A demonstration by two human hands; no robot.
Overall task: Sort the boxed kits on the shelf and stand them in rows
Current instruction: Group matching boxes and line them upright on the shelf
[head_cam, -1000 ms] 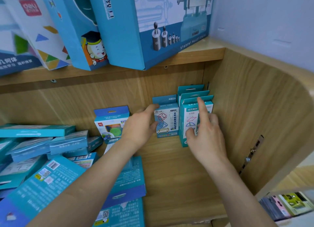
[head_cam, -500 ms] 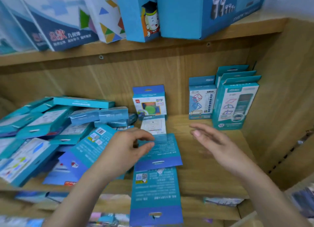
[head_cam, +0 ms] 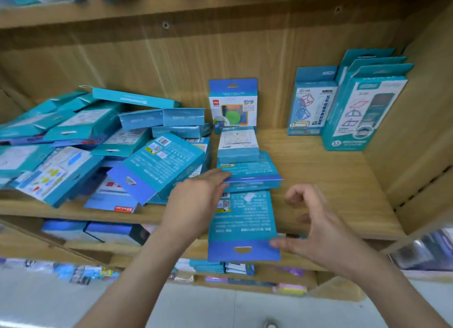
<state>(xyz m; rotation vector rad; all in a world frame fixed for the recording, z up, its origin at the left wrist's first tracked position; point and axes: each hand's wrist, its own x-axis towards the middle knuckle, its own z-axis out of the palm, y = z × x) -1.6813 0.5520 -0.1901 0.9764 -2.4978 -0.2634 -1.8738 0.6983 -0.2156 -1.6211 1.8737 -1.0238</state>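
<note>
While the left hand [head_cam: 196, 200] is lying flat with its fingers pressing on the edge of a flat teal kit [head_cam: 250, 173] near the middle of the shelf [head_cam: 331, 180], the right hand [head_cam: 316, 232] is hovering with loose, curled fingers, grasping nothing; only its thumb is touching the near corner of a second flat kit [head_cam: 241, 227]. This second kit is lying face down and is hanging over the front edge of the shelf. Neither grip is closing around a box. Toward the left edge, a messy pile of teal kits [head_cam: 98, 143] is lying in disorder. At the back, one small blue kit [head_cam: 232, 102] is standing upright against the back wall. In the right back corner, tall kits [head_cam: 362, 107] are standing in a row, and a slimmer kit [head_cam: 312, 102] is standing just beside them.
</note>
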